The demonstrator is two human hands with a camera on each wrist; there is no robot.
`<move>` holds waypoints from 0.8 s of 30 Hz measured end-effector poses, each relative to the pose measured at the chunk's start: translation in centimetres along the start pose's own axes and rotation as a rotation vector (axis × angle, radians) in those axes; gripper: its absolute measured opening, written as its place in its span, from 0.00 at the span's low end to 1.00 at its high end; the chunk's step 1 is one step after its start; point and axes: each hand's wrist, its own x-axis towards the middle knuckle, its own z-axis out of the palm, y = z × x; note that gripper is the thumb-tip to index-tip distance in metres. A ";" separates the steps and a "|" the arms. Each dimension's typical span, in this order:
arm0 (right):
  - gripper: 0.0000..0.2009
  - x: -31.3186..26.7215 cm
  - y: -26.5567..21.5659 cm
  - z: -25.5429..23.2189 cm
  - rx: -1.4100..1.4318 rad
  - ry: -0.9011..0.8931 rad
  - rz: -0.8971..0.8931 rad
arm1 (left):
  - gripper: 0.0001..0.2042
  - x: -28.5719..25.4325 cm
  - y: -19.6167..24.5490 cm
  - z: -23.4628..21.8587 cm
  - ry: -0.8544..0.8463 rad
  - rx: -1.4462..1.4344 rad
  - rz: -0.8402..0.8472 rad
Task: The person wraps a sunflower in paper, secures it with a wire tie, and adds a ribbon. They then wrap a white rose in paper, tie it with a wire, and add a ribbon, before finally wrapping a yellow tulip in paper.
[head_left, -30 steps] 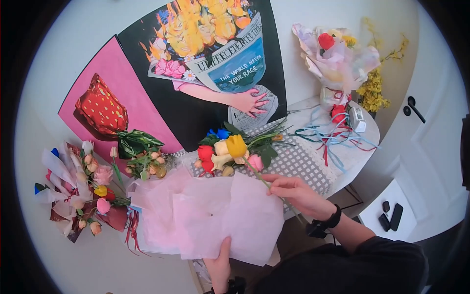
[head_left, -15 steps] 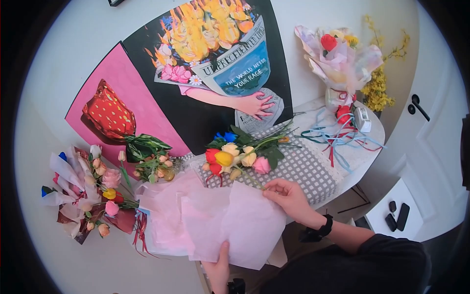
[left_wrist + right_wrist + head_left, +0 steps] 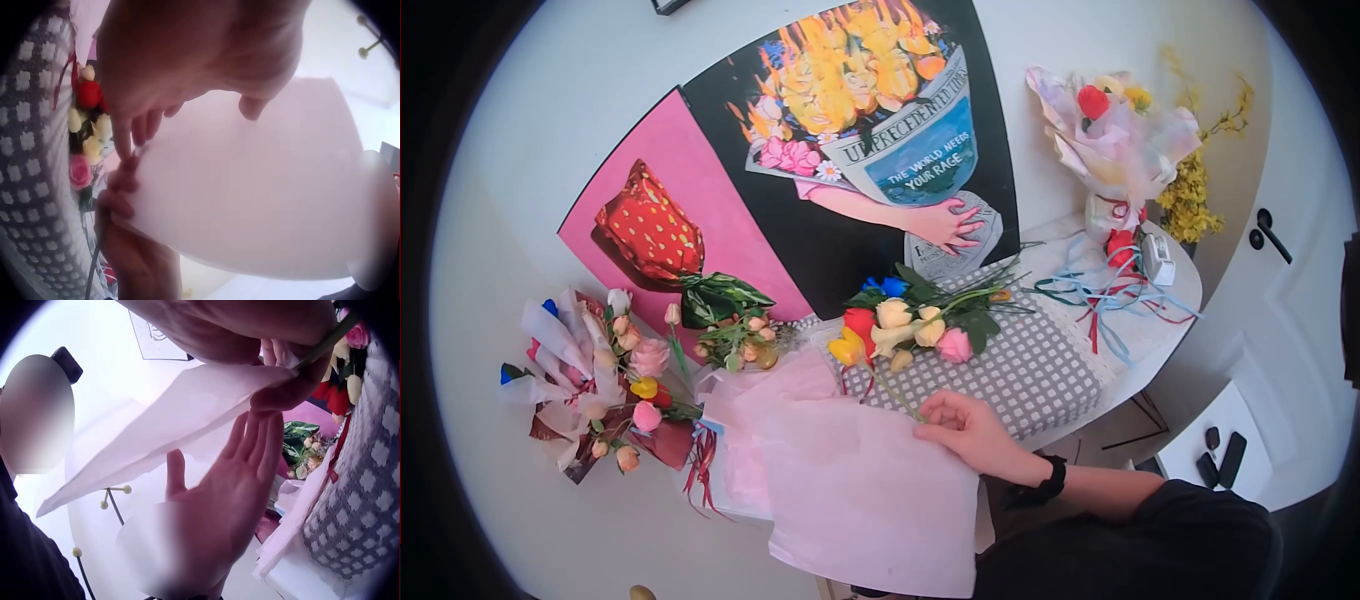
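Note:
Between the thumb and fingers of my right hand (image 3: 975, 435) is the stem of a yellow tulip (image 3: 847, 347), with its bloom to the upper left. The same fingertips pinch the edge of a pink paper sheet (image 3: 875, 490). Behind this sheet, my left hand is hidden in the head view. The right wrist view shows my left hand (image 3: 228, 481) with straight fingers and raised thumb, its fingertips at the paper's edge beside the right hand (image 3: 269, 337). In the left wrist view, the left hand (image 3: 200, 56) spreads over the paper (image 3: 250, 194).
Loose roses (image 3: 893, 313) lie on a grey-white checked cloth (image 3: 1040, 375) beyond the sheet. More pink paper (image 3: 735, 400) and a wrapped bouquet (image 3: 575, 360) are at left. Another bouquet (image 3: 1115, 140), ribbons (image 3: 1115, 300) and a white device (image 3: 1158, 260) stand or lie at right.
The tulip's bloom has swung left, off the other flowers. My right hand has come down slightly and pinches the paper too. My left hand has gone behind the sheet, which hangs lower.

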 end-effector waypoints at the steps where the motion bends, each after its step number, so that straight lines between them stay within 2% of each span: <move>1: 0.10 -0.2 0.3 0.5 -0.005 -0.009 0.003 | 0.34 0.1 -0.1 -0.1 0.018 0.009 0.004; 3: 0.11 -0.5 0.5 1.4 -0.009 -0.027 0.005 | 0.34 0.4 -0.3 -0.3 0.050 0.025 0.010; 5: 0.12 -1.1 -0.2 2.1 -0.146 0.043 -0.002 | 0.34 0.9 -0.6 -0.4 0.076 0.038 0.008; 12: 0.11 -1.4 0.3 3.1 -0.406 0.034 -0.013 | 0.36 3.4 -1.7 -0.3 0.148 0.085 -0.028; 14: 0.12 -1.5 1.4 3.7 -0.525 0.056 -0.239 | 0.36 4.0 -1.9 -0.1 0.175 0.098 -0.034; 15: 0.12 -1.6 1.3 4.2 -0.525 0.051 -0.240 | 0.36 4.3 -2.1 0.0 0.189 0.103 -0.037; 17: 0.14 -2.2 0.6 5.4 -0.670 0.080 -0.354 | 0.37 4.8 -2.3 0.2 0.216 0.114 -0.041; 21: 0.18 -2.6 0.2 6.5 -0.628 -0.017 -0.342 | 0.37 5.9 -2.7 0.7 0.269 0.132 -0.051; 23: 0.14 -2.2 0.5 6.7 -0.605 -0.005 -0.469 | 0.38 6.5 -2.8 1.0 0.294 0.140 -0.056; 24: 0.14 -2.0 0.5 6.8 -0.605 -0.010 -0.470 | 0.38 6.8 -2.8 1.1 0.308 0.144 -0.058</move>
